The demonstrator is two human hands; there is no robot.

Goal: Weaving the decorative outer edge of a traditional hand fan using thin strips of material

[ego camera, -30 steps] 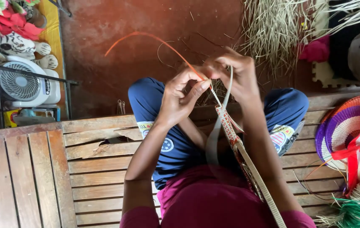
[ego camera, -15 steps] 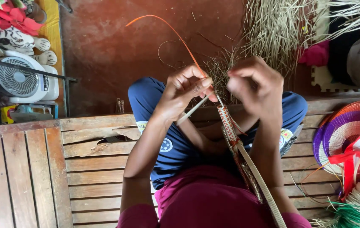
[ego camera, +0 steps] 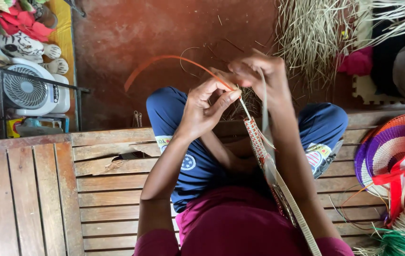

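Only one package — a yellow box point(ego camera: 13, 127) under the fan point(ego camera: 27, 92).

Single head-worn view, looking steeply down.

Camera sat at the wearer's head, faced down and forward over the lap, close to both raised hands, left hand point(ego camera: 202, 111) and right hand point(ego camera: 259, 78); the frame took in the slatted wooden platform point(ego camera: 36, 189) below and the red floor point(ego camera: 164, 33) beyond. No second view overlapped.
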